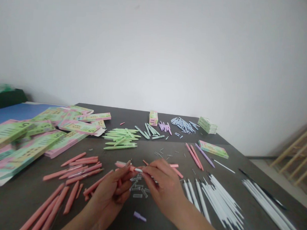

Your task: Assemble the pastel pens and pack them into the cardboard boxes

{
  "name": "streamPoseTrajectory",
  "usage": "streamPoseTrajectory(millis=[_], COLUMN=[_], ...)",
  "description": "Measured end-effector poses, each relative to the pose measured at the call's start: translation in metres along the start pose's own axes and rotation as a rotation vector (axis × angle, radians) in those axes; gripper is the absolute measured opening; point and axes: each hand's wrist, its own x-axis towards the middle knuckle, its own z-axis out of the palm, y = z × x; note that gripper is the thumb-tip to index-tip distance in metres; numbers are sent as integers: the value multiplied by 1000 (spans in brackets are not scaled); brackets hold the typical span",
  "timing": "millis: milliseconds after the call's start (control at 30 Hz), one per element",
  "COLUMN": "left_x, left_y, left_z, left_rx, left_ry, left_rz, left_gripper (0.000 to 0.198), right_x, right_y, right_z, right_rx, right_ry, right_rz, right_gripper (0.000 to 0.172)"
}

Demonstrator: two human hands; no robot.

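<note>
In front of me, near the table's middle, my left hand [110,191] is closed around a pink pen barrel [132,168]. A short white refill [138,170] shows at the barrel's end, pinched by the fingertips of my right hand [163,186]. How far it reaches inside the barrel is hidden. Clear small tubes [137,195] lie beneath my hands, and a purple pen tip [140,216] is nearer to me. Loose pink pen parts [83,173] spread to the left of my left hand. White refills [222,199] lie in a fan to the right of my right hand.
Printed pen boxes [74,125] are heaped at the left. Green pens [122,138], purple parts [165,127] and blue parts [183,124] form piles farther back. Stacked boxes [207,125] stand back right. More white sticks [271,208] lie near the right edge.
</note>
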Motion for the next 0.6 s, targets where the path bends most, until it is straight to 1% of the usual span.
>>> streamPoseTrajectory(millis=[167, 267, 300, 333, 433, 467, 500, 567, 600], left_x=[-2, -1, 0, 1, 3, 3, 4, 3, 3], left_y=[-7, -7, -6, -6, -2, 0, 2, 8, 10], left_z=[4, 3, 2, 1, -1, -1, -1, -1, 0], left_rx=[-2, -43, -54, -59, -59, -62, -65, -71, -75], left_ry=[19, 2, -6, -13, -22, -22, -20, 3, 9], left_rz=[-49, -68, -71, -72, -73, -59, -38, 31, 70], left_gripper=[15, 17, 18, 18, 19, 19, 19, 16, 15], right_x=[-2, -2, -3, -3, -5, -6, -6, -8, -9], right_y=[-1, -2, -2, -2, -2, -2, -3, -6, -9], right_z=[8, 10, 10, 10, 9, 9, 9, 9, 10], right_rx=[14, -7, -16, -21, -2, 10, 18, 14, 9], right_ry=[-29, -48, -45, -41, -25, -12, 12, 79, 106], right_rz=[8, 33, 40, 47, 92, 129, 171, 232, 233], right_gripper=[15, 12, 14, 19, 46, 49, 46, 25, 15])
